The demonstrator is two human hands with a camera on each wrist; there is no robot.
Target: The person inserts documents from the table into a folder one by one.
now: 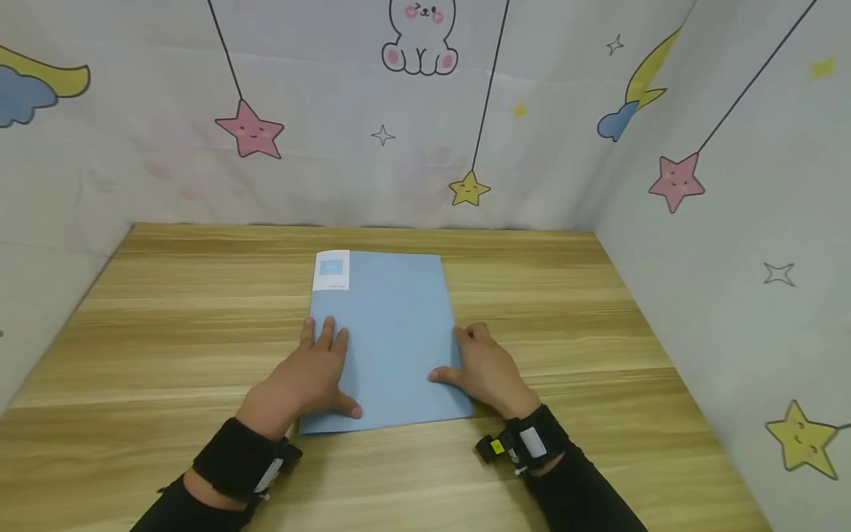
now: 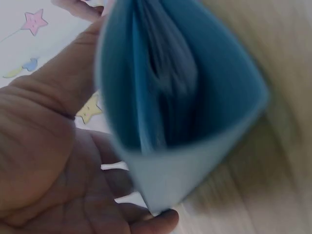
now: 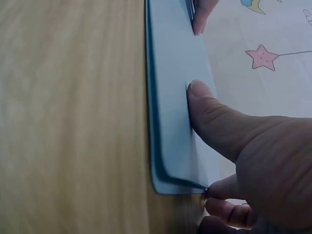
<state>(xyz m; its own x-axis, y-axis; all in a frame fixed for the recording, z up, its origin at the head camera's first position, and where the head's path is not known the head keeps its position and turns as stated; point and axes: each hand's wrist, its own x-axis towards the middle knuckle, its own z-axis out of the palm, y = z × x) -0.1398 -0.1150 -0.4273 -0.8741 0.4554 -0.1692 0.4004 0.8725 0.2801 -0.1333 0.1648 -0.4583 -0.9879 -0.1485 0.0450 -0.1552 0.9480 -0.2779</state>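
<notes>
A light blue folder [image 1: 399, 325] lies on the wooden table, a white label [image 1: 339, 284] at its far left corner. My left hand [image 1: 309, 378] rests over its left side, fingers spread and fairly straight, thumb near the front edge. Seen end-on in the left wrist view, the folder [image 2: 180, 170] gapes at this end, with sheets [image 2: 170, 53] inside. At the right edge, my right hand [image 1: 488, 369] holds the folder, thumb on the cover and the other fingers curled at the edge. In the right wrist view, the covers of the folder [image 3: 175, 122] stand slightly apart along that edge.
The wooden table [image 1: 166, 332] extends around the folder on all sides. Behind it and to the right hang white cloth walls [image 1: 319, 177] printed with stars and clouds. Each wrist wears a black strap [image 1: 236, 458] with a small camera.
</notes>
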